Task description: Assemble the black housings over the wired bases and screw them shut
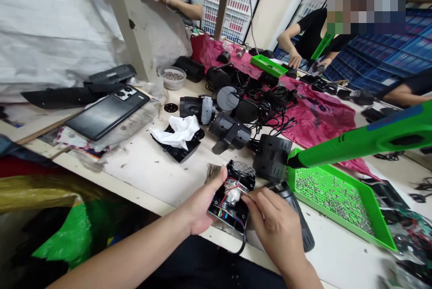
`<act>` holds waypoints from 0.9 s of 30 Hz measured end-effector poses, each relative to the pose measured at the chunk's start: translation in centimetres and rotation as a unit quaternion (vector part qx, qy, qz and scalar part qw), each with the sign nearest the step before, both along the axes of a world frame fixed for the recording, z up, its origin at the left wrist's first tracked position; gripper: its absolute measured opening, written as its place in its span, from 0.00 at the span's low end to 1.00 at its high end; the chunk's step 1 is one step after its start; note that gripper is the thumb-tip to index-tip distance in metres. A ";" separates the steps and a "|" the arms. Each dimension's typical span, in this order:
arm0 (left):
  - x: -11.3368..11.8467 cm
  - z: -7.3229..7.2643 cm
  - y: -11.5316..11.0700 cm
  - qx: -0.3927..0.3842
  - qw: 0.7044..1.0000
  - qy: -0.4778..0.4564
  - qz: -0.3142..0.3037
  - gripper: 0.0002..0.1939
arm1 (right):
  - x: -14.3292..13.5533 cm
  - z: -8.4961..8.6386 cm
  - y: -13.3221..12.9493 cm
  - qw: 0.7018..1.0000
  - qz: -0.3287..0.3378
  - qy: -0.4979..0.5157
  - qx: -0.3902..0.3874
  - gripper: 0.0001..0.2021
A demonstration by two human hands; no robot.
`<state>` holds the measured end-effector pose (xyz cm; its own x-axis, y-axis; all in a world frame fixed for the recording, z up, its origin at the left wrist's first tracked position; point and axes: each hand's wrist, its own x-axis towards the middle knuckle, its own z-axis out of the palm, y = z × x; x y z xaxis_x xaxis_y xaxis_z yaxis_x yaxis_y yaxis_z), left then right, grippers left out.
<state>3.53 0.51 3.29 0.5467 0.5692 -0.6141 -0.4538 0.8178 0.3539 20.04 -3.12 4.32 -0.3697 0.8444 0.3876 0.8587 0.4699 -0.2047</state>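
My left hand grips the left side of an opened black device housing, thumb along its upper edge. Inside the housing sit a white and silvery motor-like part, red wires, a round metal grille and a strip of coloured wires near the lower edge. A black cable hangs from its lower right. Over the right side of the housing, my right hand has its thumb and fingers pinched beside the motor-like part. What lies between those fingertips is too small to make out.
Right of my hands is a green tray of small screws, with a green electric screwdriver above it. Black device bodies and cables crowd the table's middle. A phone lies left. Co-workers sit across the table.
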 end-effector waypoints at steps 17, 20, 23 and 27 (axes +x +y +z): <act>0.0 0.3 0.5 -0.023 1.000 0.000 0.001 0.31 | 0.8 0.0 -0.9 0.998 -0.003 0.030 0.047 0.05; -0.1 0.1 0.5 -0.009 1.000 0.003 -0.003 0.31 | 1.1 1.4 -0.5 0.999 -0.008 -0.015 0.041 0.07; 0.1 0.0 0.4 0.008 1.000 0.002 -0.020 0.33 | 1.2 2.3 0.1 0.998 0.007 -0.059 0.030 0.11; 0.3 0.0 0.4 0.020 0.999 -0.001 -0.026 0.36 | 0.8 2.2 0.6 0.996 0.025 -0.084 0.029 0.14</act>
